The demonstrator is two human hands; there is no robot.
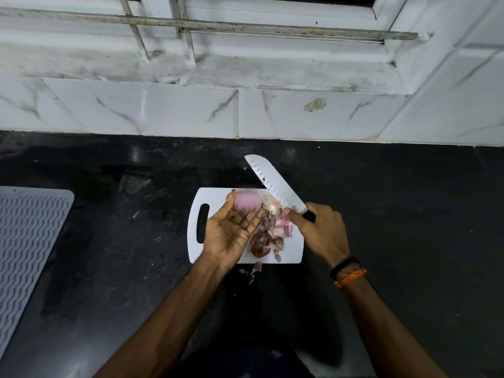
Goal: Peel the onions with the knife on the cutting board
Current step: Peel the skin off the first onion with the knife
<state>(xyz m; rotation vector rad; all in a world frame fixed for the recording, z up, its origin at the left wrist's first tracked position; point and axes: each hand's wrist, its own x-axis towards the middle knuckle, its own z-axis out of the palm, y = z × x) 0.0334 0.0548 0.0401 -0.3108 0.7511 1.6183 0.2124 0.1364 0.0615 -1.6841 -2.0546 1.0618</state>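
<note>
The left hand (231,230) cups a mostly peeled onion (246,201) above the cutting board (293,252) — skins (272,230) piled there — while the right hand (321,227) grips the knife (272,182); only final scraps seemingly remain.

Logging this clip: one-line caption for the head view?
Left hand holds pink peeled onion over white plastic cutting board; right hand grips silver dimpled knife.

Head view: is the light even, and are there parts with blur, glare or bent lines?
Head view: the light is uneven; the white cutting board and knife are bright, while the dark counter swallows detail. The onion in the left hand looks soft, slightly blurred. The wall tiles and window ledge bow near the edges, wide-angle distortion.
</note>
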